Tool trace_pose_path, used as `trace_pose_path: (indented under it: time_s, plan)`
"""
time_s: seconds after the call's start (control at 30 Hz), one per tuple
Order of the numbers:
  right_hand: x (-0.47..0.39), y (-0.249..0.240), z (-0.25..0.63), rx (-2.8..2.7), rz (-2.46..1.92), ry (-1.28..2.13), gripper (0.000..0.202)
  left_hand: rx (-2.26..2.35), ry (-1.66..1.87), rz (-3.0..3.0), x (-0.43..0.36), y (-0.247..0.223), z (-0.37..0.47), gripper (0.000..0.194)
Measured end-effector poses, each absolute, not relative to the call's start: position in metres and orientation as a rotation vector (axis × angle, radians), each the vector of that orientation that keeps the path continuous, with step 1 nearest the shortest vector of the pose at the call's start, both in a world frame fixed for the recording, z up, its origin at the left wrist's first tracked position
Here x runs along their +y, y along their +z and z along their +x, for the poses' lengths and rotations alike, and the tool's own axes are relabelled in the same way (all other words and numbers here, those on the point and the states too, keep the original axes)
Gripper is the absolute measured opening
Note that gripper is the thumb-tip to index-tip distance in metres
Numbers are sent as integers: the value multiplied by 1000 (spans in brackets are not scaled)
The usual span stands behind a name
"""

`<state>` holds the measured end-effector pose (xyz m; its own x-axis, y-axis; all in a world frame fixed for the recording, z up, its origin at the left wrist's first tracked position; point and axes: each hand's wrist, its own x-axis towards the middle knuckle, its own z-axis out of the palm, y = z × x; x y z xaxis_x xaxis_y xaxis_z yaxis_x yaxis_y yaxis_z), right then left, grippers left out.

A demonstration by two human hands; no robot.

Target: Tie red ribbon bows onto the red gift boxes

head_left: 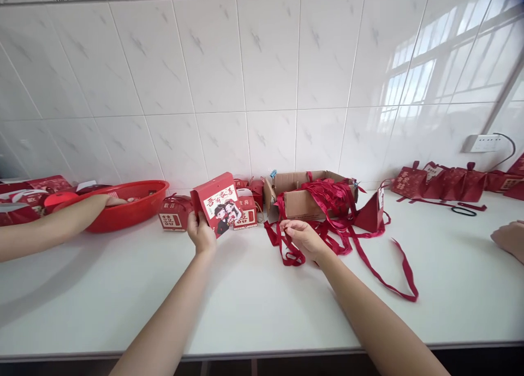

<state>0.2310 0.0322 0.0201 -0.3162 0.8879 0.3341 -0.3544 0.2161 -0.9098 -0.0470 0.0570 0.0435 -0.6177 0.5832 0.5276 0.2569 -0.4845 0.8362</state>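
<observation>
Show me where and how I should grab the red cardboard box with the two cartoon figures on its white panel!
Probably best to pinch the upper right edge of the red cardboard box, coming from the right. It's tilted up off the table, and the left hand covers its lower left part, so that edge is free of fingers.
</observation>
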Motion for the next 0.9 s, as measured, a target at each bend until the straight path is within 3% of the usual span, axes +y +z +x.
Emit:
trace_pose_path:
  time_s: [0.3, 0.63, 0.8, 0.9]
  plan:
    - [26, 29, 228, -1313, -555, 1249, 18, 1083, 1546, 1438, 27, 26, 22, 32]
    - [9, 40, 216, -1383, -612, 1119, 15, 879, 1690, 1698, 0, 48, 29, 51]
    - [7, 41, 215, -1373, -622, 1114, 16, 953, 1567, 1722, 1, 48, 32, 28]
    - [7, 42, 216, -1393, -647, 982, 12, 978, 1508, 1776, 2, 47, 33, 25]
